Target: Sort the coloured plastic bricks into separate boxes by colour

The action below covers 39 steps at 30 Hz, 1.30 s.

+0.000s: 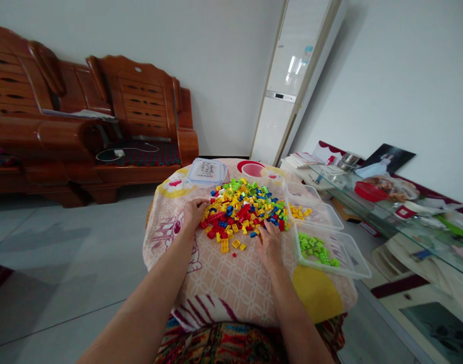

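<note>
Left hand (194,212) and right hand (270,239) rest with fingers bent at the brick pile (243,205), left at its left edge, right at its near right edge; whether either pinches a brick cannot be told, fingertips being small and partly hidden; pile lies between and beyond the hands, spread without a clear long axis; right hand is nearer the clear tray of green bricks (353,259), which stands to its right; patterned cloth (231,283) covers the table; wooden chairs (140,106) stand beyond at left, glass shelf (417,222) at right.
</note>
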{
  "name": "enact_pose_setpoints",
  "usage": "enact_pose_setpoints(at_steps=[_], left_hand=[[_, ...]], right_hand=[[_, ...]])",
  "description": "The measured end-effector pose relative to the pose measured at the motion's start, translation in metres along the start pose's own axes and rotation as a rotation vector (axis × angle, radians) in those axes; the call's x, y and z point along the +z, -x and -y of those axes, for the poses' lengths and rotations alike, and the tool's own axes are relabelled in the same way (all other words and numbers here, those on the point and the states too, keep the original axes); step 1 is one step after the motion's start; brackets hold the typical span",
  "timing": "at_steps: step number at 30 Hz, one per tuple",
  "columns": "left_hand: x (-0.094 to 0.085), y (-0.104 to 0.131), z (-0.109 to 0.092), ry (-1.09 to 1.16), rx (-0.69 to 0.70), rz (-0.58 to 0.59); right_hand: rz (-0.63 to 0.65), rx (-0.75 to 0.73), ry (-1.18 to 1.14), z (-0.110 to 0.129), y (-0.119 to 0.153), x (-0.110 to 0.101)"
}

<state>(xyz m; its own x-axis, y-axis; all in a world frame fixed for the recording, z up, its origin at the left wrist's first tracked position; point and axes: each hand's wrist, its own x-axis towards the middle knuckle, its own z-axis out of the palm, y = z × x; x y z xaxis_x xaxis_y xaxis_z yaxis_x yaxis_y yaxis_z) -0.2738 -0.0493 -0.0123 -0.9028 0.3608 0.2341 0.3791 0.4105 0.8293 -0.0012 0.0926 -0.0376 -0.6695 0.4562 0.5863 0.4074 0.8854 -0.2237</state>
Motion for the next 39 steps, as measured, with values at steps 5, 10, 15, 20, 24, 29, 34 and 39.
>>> enact_pose_setpoints(at_steps=[5, 10, 15, 20, 24, 29, 34, 39], left_hand=[[0.001, -0.001, 0.002, 0.019, 0.013, 0.000], [0.001, -0.001, 0.004, 0.033, 0.025, 0.004], [0.001, -0.002, 0.004, 0.032, 0.028, 0.010], [0.001, -0.004, 0.005, 0.024, 0.032, 0.018], [0.001, -0.003, 0.006, 0.022, 0.035, 0.014], [0.000, -0.004, 0.006, 0.013, 0.030, 0.013], [0.001, -0.004, 0.007, 0.032, 0.042, 0.021], [0.001, -0.003, 0.005, 0.021, 0.023, 0.011]], right_hand=[[-0.028, -0.006, -0.035, -0.001, 0.001, 0.001], [-0.151, 0.043, -0.133, -0.001, -0.001, 0.000], [-0.240, 0.091, -0.170, -0.001, -0.001, 0.000], [-0.236, 0.109, -0.139, -0.002, -0.002, -0.001], [-0.184, 0.190, -0.015, -0.015, -0.027, -0.016], [-0.274, 0.364, 0.133, -0.054, -0.076, -0.054], [-0.340, 0.339, 0.076, -0.064, -0.075, -0.056], [-0.276, 0.136, -0.073, -0.026, -0.024, -0.019]])
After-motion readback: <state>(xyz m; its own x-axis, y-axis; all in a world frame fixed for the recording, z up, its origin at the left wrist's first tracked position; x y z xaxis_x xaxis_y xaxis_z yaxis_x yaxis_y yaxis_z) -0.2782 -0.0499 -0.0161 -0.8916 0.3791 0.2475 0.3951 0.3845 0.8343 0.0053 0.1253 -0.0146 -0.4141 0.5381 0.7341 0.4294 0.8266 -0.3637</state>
